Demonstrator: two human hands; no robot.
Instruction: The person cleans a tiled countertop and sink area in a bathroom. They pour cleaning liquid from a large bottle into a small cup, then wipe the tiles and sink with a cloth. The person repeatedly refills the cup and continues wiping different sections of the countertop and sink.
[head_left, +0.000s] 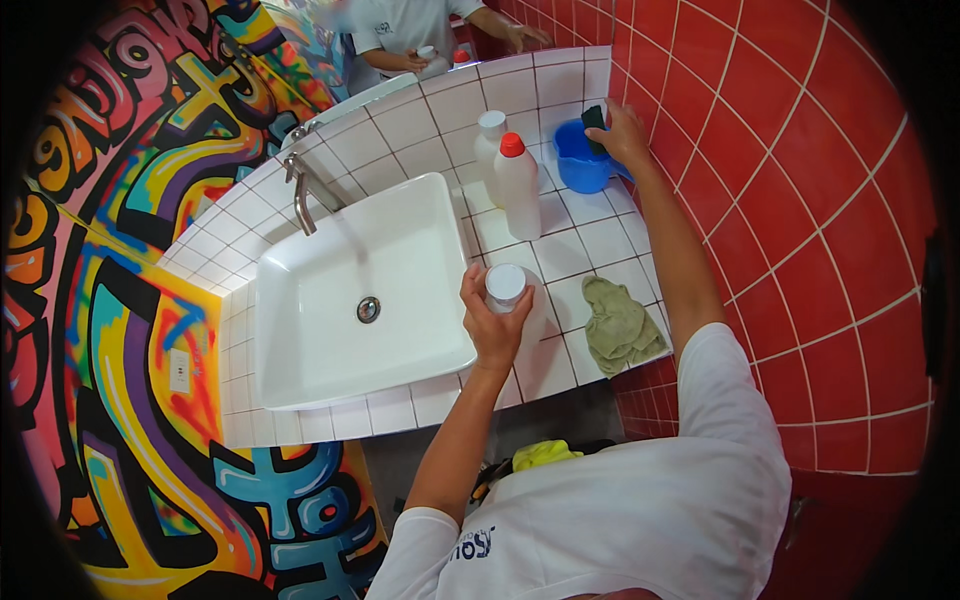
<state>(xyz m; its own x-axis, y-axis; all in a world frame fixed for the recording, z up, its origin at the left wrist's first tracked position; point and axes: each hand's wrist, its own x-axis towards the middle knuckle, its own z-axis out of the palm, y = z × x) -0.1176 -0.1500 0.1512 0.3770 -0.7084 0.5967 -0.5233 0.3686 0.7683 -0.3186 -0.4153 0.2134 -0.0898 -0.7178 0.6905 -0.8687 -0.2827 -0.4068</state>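
Observation:
My left hand (495, 319) grips a pale bottle around its neck, just under the white cap (506, 283). The bottle's body is mostly hidden below the hand, which is by the right rim of the white basin (367, 292). At the back right corner, my right hand (626, 135) pinches a dark green scouring pad (595, 129). The pad is upright at the mouth of a blue plastic jug (583, 169), partly inside it. Between my hands stand a pale bottle with a red cap (517, 191) and, behind it, another with a white cap (489, 154).
A crumpled green cloth (619, 326) lies at the counter's front right corner. A metal faucet (304, 199) reaches over the basin. The counter (574, 251) is white tile. A red tiled wall (795, 225) borders the right, a mirror (405, 37) the back, a graffiti-painted wall (135, 300) the left.

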